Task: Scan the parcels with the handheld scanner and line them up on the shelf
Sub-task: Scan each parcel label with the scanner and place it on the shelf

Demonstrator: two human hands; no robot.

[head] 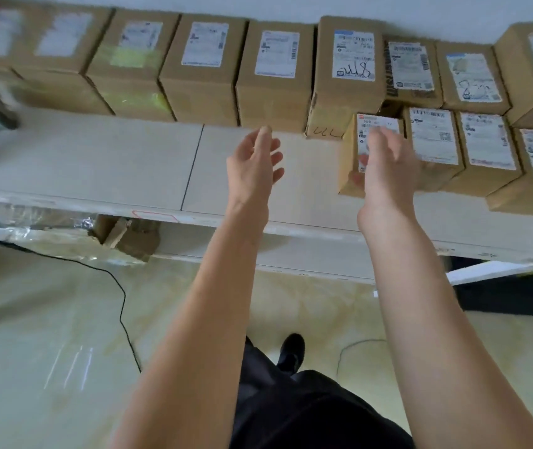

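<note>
Both forearms reach over the shelf [96,163]: left hand [253,163] slack and empty, right hand [385,163] blurred against the end parcel [352,157], grip unclear, seemingly lining it up; next, a firm hold.

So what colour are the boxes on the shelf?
Brown cardboard boxes with white labels, seen in the head view.

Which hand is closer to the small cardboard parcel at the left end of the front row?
Right. The right hand is over the small cardboard parcel, fingers across its label; the left hand hangs open beside it, apart.
</note>
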